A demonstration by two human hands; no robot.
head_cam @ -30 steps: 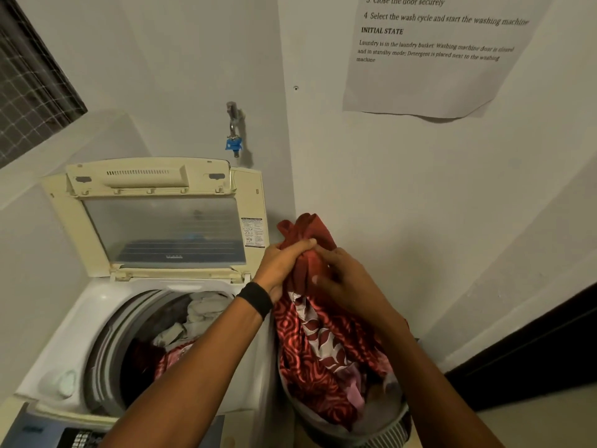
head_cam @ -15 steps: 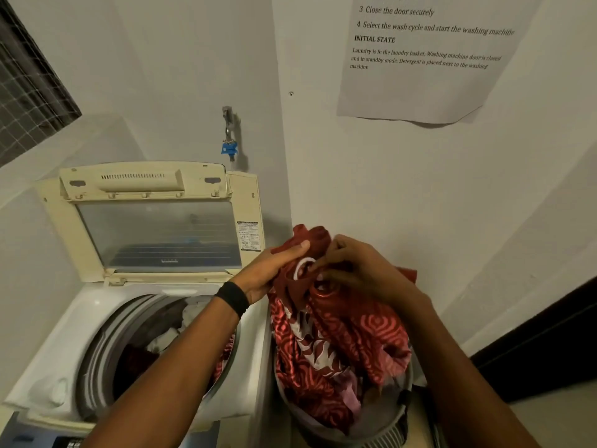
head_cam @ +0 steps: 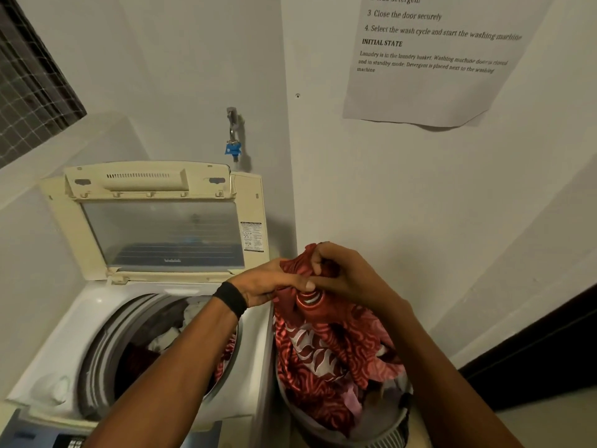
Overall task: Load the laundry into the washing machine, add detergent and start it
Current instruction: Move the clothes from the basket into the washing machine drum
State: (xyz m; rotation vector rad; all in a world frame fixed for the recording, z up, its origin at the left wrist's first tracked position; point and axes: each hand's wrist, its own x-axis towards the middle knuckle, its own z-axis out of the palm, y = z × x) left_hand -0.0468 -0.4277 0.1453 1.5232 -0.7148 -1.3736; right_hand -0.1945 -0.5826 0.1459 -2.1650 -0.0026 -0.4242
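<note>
The washing machine (head_cam: 258, 367) stands in the corner with its lid (head_cam: 161, 234) propped open against the wall. Its drum (head_cam: 135, 360) already holds some white and dark red clothes. Touching its right side, the laundry basket (head_cam: 381, 428) still has clothes in it, topped by a large red patterned cloth (head_cam: 323, 350).

Both hands grip the top of that cloth. The left hand (head_cam: 268, 282), with a black wristband (head_cam: 231, 299), has its fingers curled round the bunched fabric from the left. The right hand (head_cam: 349, 276) pinches the same bunch from above and the right, and the two hands touch.

Over the last second the bunch has dropped a little. The cloth hung stretched from raised hands then; now it is slacker and more crumpled over the basket, with the hands closer together. This looks like gathering the fabric into a tighter bundle rather than carrying it, since it has not moved toward the drum.

Loading is probably only partly done. This cloth still has to go left over the machine's rim. No detergent is in view.
</note>
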